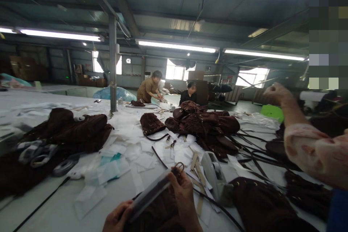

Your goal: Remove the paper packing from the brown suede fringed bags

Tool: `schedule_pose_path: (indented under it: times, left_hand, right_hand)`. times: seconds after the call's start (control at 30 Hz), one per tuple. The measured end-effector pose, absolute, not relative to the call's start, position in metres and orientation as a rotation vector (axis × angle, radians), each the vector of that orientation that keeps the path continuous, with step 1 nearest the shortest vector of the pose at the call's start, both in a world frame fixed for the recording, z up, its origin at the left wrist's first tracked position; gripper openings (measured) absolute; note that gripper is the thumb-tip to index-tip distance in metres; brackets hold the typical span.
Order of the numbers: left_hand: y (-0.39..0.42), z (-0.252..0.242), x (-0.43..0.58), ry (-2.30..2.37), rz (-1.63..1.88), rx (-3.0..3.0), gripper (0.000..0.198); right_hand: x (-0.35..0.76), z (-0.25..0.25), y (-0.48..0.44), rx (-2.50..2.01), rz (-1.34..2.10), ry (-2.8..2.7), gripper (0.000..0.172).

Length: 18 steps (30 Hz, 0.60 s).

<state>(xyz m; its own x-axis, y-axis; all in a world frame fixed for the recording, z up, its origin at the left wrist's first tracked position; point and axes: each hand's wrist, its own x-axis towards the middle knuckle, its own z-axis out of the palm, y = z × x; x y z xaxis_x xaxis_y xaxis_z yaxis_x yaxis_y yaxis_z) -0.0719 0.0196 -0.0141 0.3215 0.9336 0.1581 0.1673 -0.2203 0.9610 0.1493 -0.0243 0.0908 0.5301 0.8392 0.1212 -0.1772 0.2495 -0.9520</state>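
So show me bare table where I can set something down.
Best patch: the white table at near left, bordered by the cord, paper scraps and left hand. A smaller patch lies between the cord and the brown cloth. It's crowded mid-table and right, with bags, scraps and the dispenser.

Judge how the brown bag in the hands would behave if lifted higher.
The bag would probably flop and fold, since its cloth looks soft and creased. The grey strip, straight between the left hand and right hand, may keep the upper edge stiffer. Its smooth sheen suggests it could feel slippery.
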Motion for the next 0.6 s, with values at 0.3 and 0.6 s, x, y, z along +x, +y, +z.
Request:
schedule_pose_path:
  times: [0.3,0.6]
  left_hand:
    - [0.039,0.007,-0.082,1.054,0.973,1.796,0.049]
    - [0.031,0.13,-0.032,0.515,0.835,1.911,0.051]
  right_hand:
    - [0.138,0.125,-0.035,-1.138,0.793,-0.917,0.041]
    - [0.121,0.145,-0.026,-1.095,0.751,-1.047,0.039]
